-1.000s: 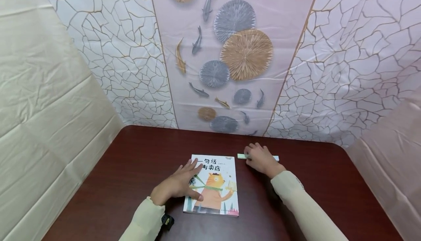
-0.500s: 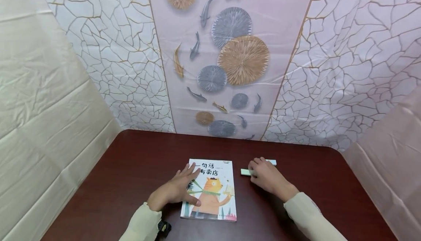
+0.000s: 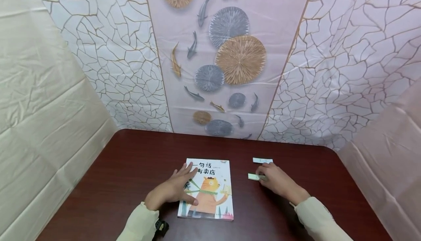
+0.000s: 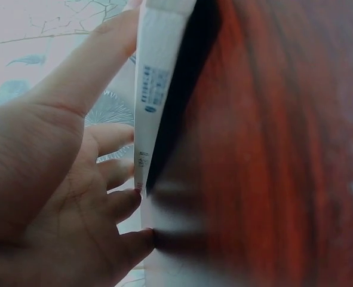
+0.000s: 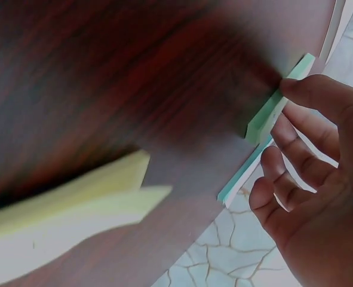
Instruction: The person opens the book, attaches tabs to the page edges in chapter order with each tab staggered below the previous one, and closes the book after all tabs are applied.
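Note:
A picture book [image 3: 210, 197] with a cartoon orange animal on its white cover lies flat in front of me. My left hand [image 3: 169, 190] rests over its left side, fingers spread and thumb on the cover; the left wrist view shows fingertips along the book's edge [image 4: 155, 89]. To the right of the book, my right hand [image 3: 281, 184] pinches a thin green sticky-note pad [image 3: 253, 176]. In the right wrist view the thumb presses one face of that green pad [image 5: 278, 104], with fingers behind it. Just beyond lies a pale blue pad [image 3: 262, 160], apart from the green one.
All of this lies on a dark reddish-brown table [image 3: 141, 149]. A patterned cloth [image 3: 223, 87] hangs behind its far edge, with cream cloth [image 3: 59, 117] on the left. A blurred pale yellow shape [image 5: 74, 209] fills the lower left of the right wrist view.
My right hand has drawn the green pad nearer and slightly right, away from the blue pad it lined up with before. The left hand stays on the book; the head view has shifted slightly.

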{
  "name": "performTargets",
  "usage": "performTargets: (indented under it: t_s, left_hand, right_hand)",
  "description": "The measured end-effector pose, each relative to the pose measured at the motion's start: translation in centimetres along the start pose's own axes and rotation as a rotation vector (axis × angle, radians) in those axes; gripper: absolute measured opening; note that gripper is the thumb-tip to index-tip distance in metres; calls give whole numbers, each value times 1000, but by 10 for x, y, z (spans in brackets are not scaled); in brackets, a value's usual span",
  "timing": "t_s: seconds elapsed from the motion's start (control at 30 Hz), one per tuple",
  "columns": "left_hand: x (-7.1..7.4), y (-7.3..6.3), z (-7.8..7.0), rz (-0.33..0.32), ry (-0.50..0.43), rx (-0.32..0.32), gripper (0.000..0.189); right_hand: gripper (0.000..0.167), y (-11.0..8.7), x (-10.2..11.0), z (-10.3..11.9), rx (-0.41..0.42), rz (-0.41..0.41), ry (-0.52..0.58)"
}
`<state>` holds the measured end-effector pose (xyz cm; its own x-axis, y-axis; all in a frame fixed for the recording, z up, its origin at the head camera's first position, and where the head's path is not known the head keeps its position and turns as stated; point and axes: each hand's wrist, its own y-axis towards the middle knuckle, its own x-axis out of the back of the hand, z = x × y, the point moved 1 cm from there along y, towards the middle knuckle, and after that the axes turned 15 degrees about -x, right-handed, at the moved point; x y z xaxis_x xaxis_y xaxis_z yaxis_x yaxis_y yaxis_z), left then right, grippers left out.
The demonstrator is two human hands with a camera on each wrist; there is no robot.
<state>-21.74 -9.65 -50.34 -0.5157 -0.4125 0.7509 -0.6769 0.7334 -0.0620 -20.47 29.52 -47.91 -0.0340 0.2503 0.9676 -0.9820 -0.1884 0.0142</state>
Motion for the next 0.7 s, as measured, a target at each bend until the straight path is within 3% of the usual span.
performTargets:
  t_s: [0.23, 0.7]
  left_hand:
    - [0, 0, 0, 0, 11, -2, 118]
    - [2, 1, -3, 9, 1, 7, 118]
  right_hand:
    - [13, 0, 4, -12, -15, -36, -24]
    - [14, 3, 2, -18, -30, -21, -8]
